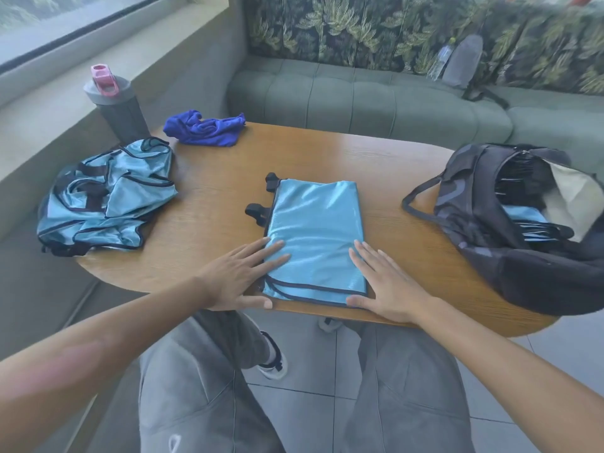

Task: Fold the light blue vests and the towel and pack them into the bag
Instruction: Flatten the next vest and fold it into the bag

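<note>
Here the folded vest (316, 237) lies flat at the near edge of the table (385, 178), between both palms: left hand (240, 277) and right hand (387, 286) press its near corners with straight fingers, grasping nothing.

Seated person seen from above: both forearms are bare, with no sleeves, watch or rings showing on the left hand (240, 276) or right hand (387, 287). The legs wear loose grey sweatpants (196, 387), with a small pale outlined logo on the left thigh. One foot wears a white sneaker (273, 358) with black trim and a white sock.
</note>
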Demonstrator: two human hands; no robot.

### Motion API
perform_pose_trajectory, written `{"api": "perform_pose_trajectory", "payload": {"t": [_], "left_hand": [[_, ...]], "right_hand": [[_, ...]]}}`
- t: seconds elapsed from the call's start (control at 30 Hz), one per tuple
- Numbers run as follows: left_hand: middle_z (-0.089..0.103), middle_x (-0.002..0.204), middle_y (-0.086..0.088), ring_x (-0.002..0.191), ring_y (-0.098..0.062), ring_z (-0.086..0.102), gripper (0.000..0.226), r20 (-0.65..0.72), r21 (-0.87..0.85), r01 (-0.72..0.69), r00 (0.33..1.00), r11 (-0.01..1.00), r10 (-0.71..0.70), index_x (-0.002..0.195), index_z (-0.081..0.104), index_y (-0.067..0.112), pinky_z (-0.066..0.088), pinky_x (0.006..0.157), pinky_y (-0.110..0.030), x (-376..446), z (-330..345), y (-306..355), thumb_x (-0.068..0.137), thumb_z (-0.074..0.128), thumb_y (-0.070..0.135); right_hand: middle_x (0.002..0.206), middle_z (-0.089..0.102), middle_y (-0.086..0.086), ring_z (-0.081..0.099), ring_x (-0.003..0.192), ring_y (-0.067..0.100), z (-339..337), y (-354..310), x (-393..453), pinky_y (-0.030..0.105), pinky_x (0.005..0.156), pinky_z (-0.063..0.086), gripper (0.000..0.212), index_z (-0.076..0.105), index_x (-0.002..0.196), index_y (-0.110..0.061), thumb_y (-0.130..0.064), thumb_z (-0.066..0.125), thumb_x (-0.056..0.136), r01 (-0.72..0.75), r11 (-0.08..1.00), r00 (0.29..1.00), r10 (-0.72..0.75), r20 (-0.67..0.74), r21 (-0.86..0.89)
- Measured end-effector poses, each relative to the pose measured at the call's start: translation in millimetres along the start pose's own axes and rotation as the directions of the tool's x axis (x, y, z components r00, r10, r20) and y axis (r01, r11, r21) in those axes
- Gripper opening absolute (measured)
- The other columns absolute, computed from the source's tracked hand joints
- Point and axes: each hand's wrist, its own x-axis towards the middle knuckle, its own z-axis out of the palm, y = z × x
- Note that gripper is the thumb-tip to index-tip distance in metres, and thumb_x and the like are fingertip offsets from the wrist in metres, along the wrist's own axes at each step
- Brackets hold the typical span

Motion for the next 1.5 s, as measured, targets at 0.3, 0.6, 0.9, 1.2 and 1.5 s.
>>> {"api": "perform_pose_trajectory", "payload": {"t": [0.3, 0.6, 0.9, 1.2, 1.5], "left_hand": [[0.042, 0.159, -0.010, 0.148, -0.032, 0.037, 0.082, -0.223, 0.098, 0.030, 0.975, 0.995, -0.008, 0.157, 0.040, 0.018, 0.033, 0.121, -0.042, -29.4, 27.5, 44.3, 0.082, 0.072, 0.016], [0.072, 0.105, -0.009, 0.097, -0.031, 0.067, 0.036, -0.345, -0.326, 0.131, 0.906, 0.936, -0.247, 0.119, 0.065, 0.010, 0.056, 0.078, -0.042, -30.4, 9.3, 54.7, 0.086, 0.052, 0.015], [0.059, 0.064, 0.002, 0.059, -0.021, 0.053, 0.020, -0.316, -0.764, 0.204, 0.709, 0.612, -0.630, 0.085, 0.055, 0.020, 0.036, 0.054, -0.030, -5.9, -10.2, 58.9, 0.104, 0.051, 0.026], [0.055, 0.149, -0.003, 0.140, -0.027, 0.048, 0.063, -0.292, -0.104, -0.131, 0.952, 0.986, 0.095, 0.139, 0.060, 0.014, 0.039, 0.116, -0.038, -37.9, 25.3, 44.2, 0.078, 0.044, 0.009], [0.065, 0.120, -0.011, 0.108, -0.032, 0.061, 0.044, -0.560, 0.163, 0.001, 0.823, 0.987, 0.092, 0.132, 0.066, 0.011, 0.049, 0.097, -0.043, -15.8, 44.4, 67.4, 0.100, 0.039, -0.001]], "right_hand": [[0.165, -0.028, -0.001, -0.028, 0.151, 0.013, 31.0, -20.6, -36.2, 0.040, 0.126, -0.003, 0.108, -0.018, 0.159, -0.019, -0.051, 0.059, 0.091, 0.032, 0.993, 0.998, -0.039, -0.055, -0.116], [0.158, 0.037, -0.002, 0.032, 0.146, 0.018, 30.8, -22.5, -40.7, 0.039, 0.121, 0.029, 0.072, 0.042, 0.153, -0.026, -0.026, 0.071, 0.088, 0.058, 0.998, 0.957, -0.058, -0.285, -0.007], [0.138, 0.059, -0.006, 0.049, 0.133, 0.014, 26.4, -48.5, -14.0, 0.041, 0.113, 0.040, 0.060, 0.061, 0.135, -0.018, 0.009, 0.064, 0.081, 0.129, 0.945, 0.870, 0.038, -0.491, 0.301], [0.165, 0.029, 0.004, 0.024, 0.154, 0.023, 43.6, -22.6, -38.9, 0.044, 0.122, 0.030, 0.092, 0.036, 0.157, -0.017, 0.012, 0.046, 0.070, 0.269, 0.960, 0.891, -0.280, -0.358, -0.082], [0.163, 0.032, 0.006, 0.027, 0.153, 0.024, 42.1, -40.5, -33.7, 0.042, 0.120, 0.032, 0.104, 0.043, 0.154, -0.018, 0.015, 0.058, 0.056, 0.252, 0.960, 0.913, -0.278, -0.299, -0.125]]}}
